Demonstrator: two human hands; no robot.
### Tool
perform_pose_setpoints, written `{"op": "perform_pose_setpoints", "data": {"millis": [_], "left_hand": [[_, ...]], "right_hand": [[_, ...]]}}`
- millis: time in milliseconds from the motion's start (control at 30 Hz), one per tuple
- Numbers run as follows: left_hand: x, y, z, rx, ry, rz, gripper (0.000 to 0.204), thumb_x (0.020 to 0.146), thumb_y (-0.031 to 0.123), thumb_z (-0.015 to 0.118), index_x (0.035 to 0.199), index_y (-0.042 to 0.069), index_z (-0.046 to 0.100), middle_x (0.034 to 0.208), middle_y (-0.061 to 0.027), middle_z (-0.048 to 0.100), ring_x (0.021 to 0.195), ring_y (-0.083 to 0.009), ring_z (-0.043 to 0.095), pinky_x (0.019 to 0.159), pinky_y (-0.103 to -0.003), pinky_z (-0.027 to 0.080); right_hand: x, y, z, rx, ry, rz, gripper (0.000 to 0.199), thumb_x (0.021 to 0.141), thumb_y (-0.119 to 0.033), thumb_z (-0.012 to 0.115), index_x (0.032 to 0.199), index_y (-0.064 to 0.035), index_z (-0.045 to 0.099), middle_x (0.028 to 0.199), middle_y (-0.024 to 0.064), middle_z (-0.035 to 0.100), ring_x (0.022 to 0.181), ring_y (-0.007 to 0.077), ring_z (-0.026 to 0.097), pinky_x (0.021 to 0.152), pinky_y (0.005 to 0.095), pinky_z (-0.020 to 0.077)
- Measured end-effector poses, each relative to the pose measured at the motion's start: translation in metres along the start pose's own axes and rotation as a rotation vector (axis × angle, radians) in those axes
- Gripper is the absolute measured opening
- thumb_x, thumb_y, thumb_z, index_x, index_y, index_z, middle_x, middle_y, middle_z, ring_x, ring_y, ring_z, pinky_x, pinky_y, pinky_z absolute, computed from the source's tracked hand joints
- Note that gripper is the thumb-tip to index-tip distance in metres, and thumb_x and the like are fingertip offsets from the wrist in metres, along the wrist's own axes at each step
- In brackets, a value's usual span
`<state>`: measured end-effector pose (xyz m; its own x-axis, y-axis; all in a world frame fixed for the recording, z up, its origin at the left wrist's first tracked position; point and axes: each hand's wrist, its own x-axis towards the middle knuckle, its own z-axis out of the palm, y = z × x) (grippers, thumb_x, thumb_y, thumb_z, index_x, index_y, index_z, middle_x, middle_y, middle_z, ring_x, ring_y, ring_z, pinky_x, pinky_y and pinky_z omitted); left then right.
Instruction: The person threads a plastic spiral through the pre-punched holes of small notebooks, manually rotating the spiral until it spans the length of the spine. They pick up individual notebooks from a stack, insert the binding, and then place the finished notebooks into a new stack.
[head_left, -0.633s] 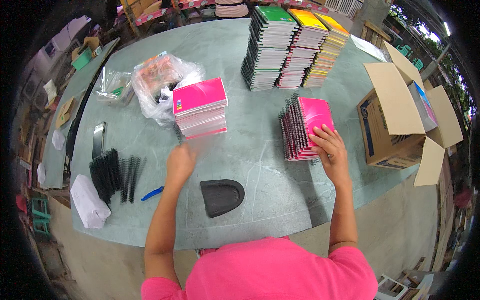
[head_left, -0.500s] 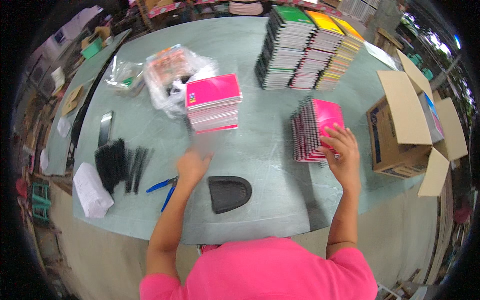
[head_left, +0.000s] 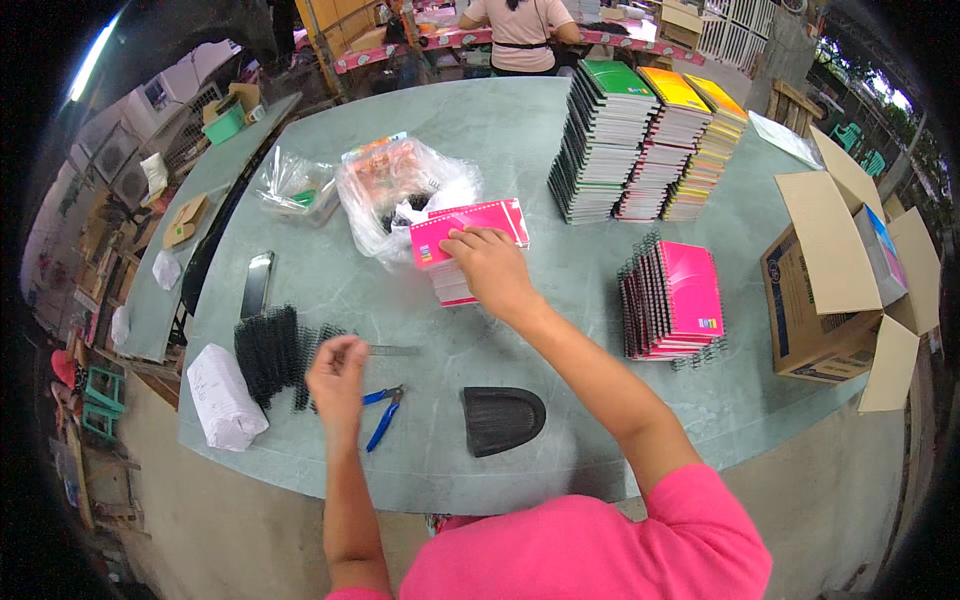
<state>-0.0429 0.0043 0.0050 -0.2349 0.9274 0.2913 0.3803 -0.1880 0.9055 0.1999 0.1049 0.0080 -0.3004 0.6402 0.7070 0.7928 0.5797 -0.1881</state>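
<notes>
My left hand (head_left: 338, 375) is closed in a pinch on a thin dark spiral binding coil (head_left: 396, 350), which sticks out to its right over the table. Just left of that hand lies a pile of black spiral coils (head_left: 268, 352). My right hand (head_left: 490, 268) grips the top pink notebook (head_left: 433, 240), fingers over its cover, thumb hidden. A row of punched holes runs along this unbound notebook's edge, and it sits askew on the pink stack (head_left: 457, 287). Blue-handled pliers (head_left: 381, 424) lie open near my left hand.
A black rounded pad (head_left: 503, 420) lies near the front edge. Coil-bound pink notebooks (head_left: 692, 290) are stacked right, beside an open cardboard box (head_left: 815, 300). Tall green, orange and yellow notebook stacks (head_left: 612, 140) stand behind. Plastic bags (head_left: 400, 190) and a white wrapped bundle (head_left: 225, 398) sit left.
My right hand has left the bound pink notebooks and reached across to the unbound stack, whose top notebook is now askew. My left hand has moved toward the coils and now holds one.
</notes>
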Motion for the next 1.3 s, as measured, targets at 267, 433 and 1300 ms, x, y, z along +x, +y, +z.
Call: {"op": "perform_pose_setpoints", "data": {"millis": [267,433,1300], "left_hand": [[0.005,0.036,0.047,-0.527,-0.301,-0.223,0.019,0.091,0.017,0.053,0.099,-0.001,0.053,0.08,-0.004,0.056,0.061,-0.0095,0.052,0.045,-0.021,0.039],[-0.006,0.047,0.073,-0.558,-0.351,-0.411,0.022,0.084,0.011,0.063,0.101,-0.001,0.054,0.072,-0.0013,0.055,0.054,-0.0058,0.048,0.037,-0.018,0.03],[-0.01,0.008,0.06,0.152,-0.692,-0.201,0.04,0.091,0.036,0.05,0.107,-0.001,0.055,0.078,-0.0171,0.06,0.072,-0.0313,0.059,0.07,-0.038,0.046]], "right_hand": [[0.018,0.01,-0.018,0.126,-0.09,0.174,0.025,0.071,-0.001,0.061,0.095,-0.0079,0.063,0.086,0.0104,0.064,0.085,0.0261,0.06,0.074,0.0373,0.0463],[0.012,-0.014,-0.046,0.871,0.085,0.425,0.024,0.077,-0.005,0.066,0.1,-0.0058,0.061,0.088,0.0066,0.066,0.085,0.0156,0.061,0.074,0.0282,0.0474],[-0.072,-0.036,-0.013,0.16,-0.384,0.153,0.013,0.073,-0.017,0.065,0.084,-0.0109,0.066,0.076,0.0071,0.065,0.075,0.025,0.061,0.068,0.0384,0.0403]]}}
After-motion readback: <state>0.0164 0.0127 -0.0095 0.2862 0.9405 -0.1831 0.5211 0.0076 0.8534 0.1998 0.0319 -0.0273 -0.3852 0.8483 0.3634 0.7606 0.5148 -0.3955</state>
